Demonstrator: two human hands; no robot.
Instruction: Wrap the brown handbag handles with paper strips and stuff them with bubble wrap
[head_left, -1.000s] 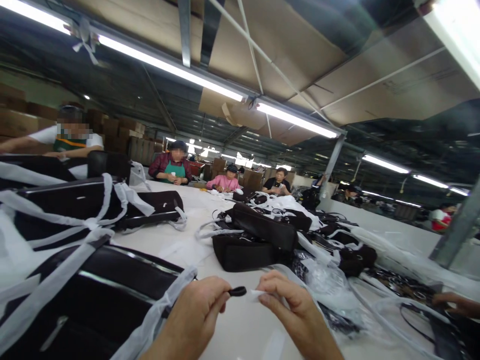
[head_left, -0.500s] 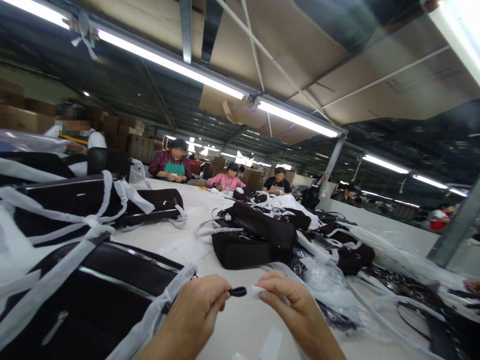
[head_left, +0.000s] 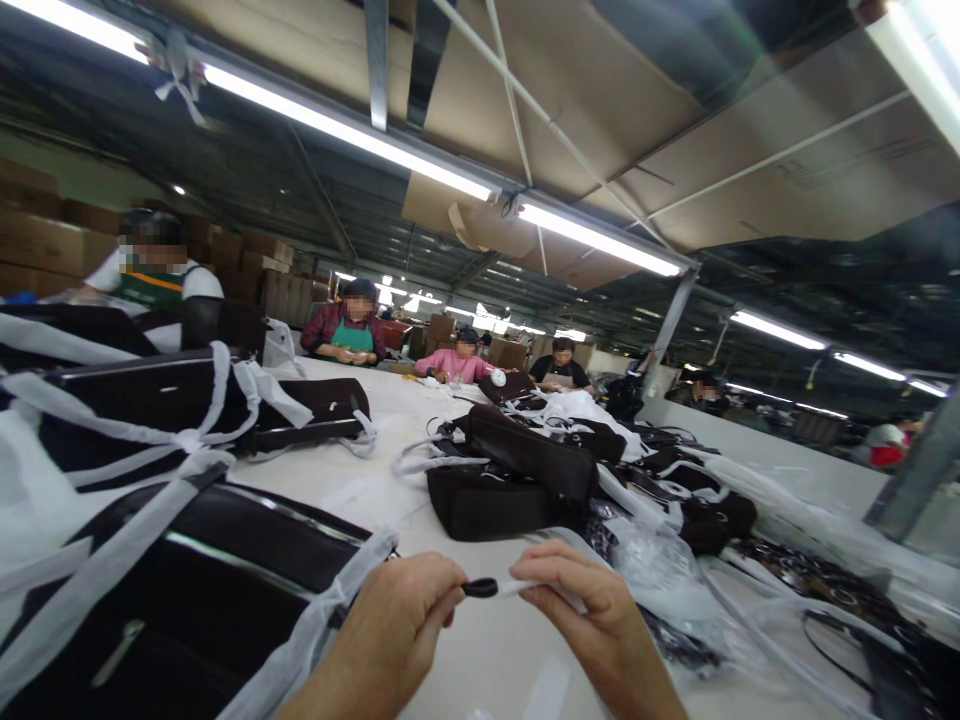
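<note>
The left hand (head_left: 386, 630) pinches a small black loop (head_left: 480, 588) between its fingertips, and the right hand (head_left: 592, 620) pinches a narrow white strip (head_left: 521, 588) touching it, both held just above the white worktop (head_left: 487, 670)

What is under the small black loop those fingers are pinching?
White table top lies below the black loop; the loop's end inside the left hand is covered by the fingers, so it cannot be seen.

The white tabletop (head_left: 491, 660) carries black bags (head_left: 172, 570) bound with white strips on the near left, dark handbags (head_left: 495, 505) piled at centre, and clear plastic wrapping (head_left: 660, 580) among more bags on the near right.
</note>
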